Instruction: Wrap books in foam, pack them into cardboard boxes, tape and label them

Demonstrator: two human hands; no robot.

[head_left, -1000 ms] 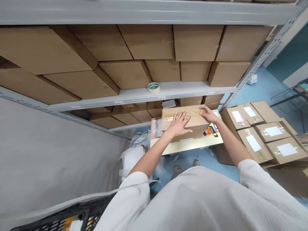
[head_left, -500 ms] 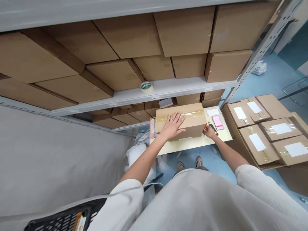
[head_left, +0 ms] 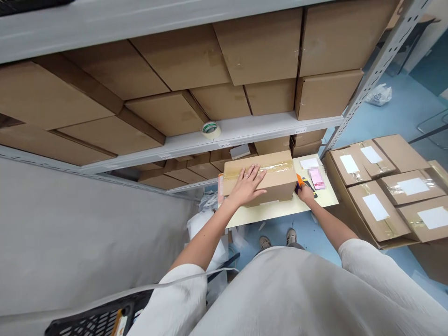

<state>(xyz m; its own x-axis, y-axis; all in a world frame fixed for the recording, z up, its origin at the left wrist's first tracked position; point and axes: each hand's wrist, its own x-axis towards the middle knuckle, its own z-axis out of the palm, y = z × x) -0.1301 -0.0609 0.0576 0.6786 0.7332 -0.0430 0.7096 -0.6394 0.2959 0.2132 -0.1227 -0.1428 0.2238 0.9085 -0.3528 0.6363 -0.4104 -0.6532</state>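
We press our open left hand (head_left: 247,185) flat on a cardboard box (head_left: 276,183) at the counter's (head_left: 324,198) left end, tape already across its top — our curled right hand (head_left: 305,192) sits against an orange-handled tool (head_left: 298,182), grip unclear — and taped, labelled cartons (head_left: 376,207) lie rightward.

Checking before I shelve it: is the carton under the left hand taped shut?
Shut: clear packing tape runs along the top of the cardboard carton, and no flap stands open where the left hand rests.

A packing stockroom, this — grey steel shelving (head_left: 266,127) crammed with cardboard cartons (head_left: 261,46), more stacked by the blue floor (head_left: 392,121).
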